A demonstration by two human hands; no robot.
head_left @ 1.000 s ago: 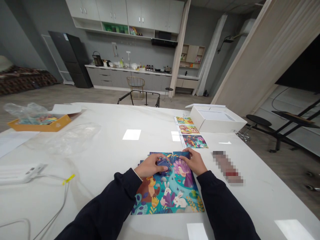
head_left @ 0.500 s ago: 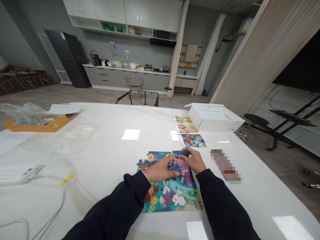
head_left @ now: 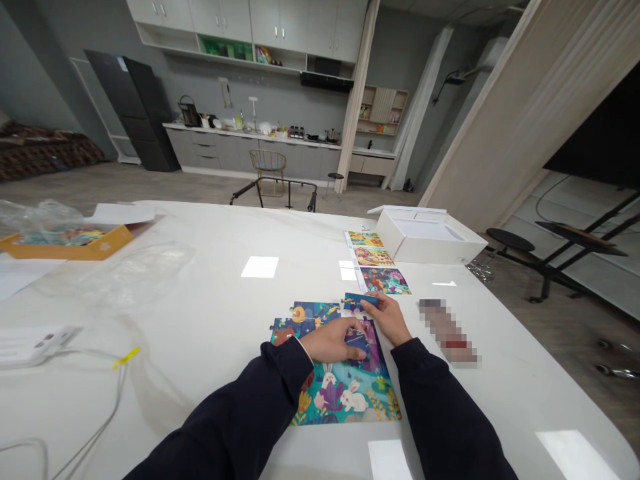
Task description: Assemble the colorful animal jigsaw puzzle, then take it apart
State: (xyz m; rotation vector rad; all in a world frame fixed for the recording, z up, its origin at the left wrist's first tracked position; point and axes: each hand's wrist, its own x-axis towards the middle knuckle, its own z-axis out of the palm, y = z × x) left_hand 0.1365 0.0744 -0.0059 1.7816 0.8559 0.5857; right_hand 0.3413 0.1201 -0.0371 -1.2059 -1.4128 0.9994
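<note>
A jigsaw puzzle (head_left: 345,393) with white rabbits, a bear and plants on a teal and dark blue ground lies on the table before me, its upper edge stepped. My right hand (head_left: 391,319) pinches a dark blue puzzle piece (head_left: 355,302) at the puzzle's upper right corner, apart from the assembled part. Over the middle right of the picture, my left hand (head_left: 333,341) has thumb and forefinger closed around another dark blue piece (head_left: 356,339). The fingers partly cover that piece, and the hand hides some of the puzzle beneath.
Beyond the puzzle lies a strip of picture cards (head_left: 385,281) beside an open white box (head_left: 425,243). A blurred-out flat item (head_left: 450,333) is at right. On the left are an orange tray (head_left: 95,247), a clear plastic bag (head_left: 143,270), a white device (head_left: 35,345) and its cable (head_left: 120,387).
My right hand has drawn the upper right piece away from the puzzle, tilting it. My left hand has shifted slightly right with its piece. The view has moved a little.
</note>
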